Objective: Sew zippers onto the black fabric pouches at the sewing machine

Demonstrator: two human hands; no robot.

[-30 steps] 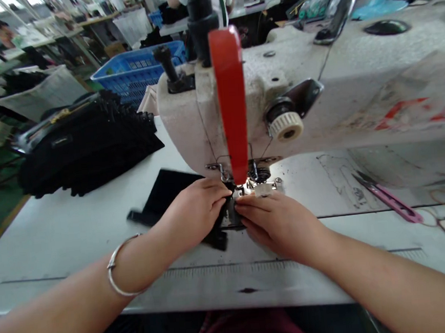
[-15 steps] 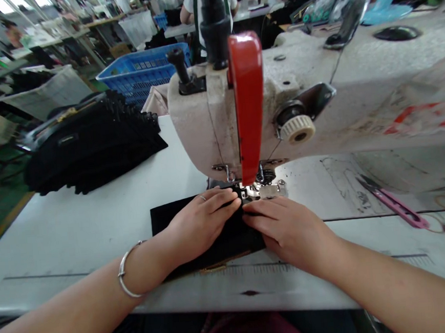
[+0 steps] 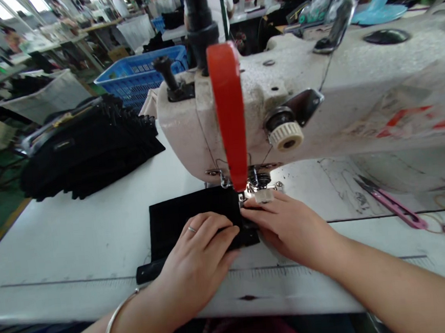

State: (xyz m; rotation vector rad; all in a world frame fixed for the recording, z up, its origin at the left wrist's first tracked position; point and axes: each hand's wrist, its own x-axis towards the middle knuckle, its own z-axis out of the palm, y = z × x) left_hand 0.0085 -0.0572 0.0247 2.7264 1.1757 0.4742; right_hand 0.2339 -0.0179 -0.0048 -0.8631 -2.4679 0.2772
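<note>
The left hand, fingers loosely bent, lies over black cloth, apparently to hold it flat on the desk. The right hand, fingers together, rests at the cloth's right edge below the sewing machine head, probably to steady it (whether either hand pinches, I cannot tell). Pink snips lie farther right, apparently placed within reach.

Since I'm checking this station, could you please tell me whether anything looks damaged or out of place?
The black fabric shows no visible damage. On the sewing machine, the red lettering looks odd: patchy and partly covered. Dark squiggles mark the bed beside the pink snips; ink or thread, I cannot tell.
</note>
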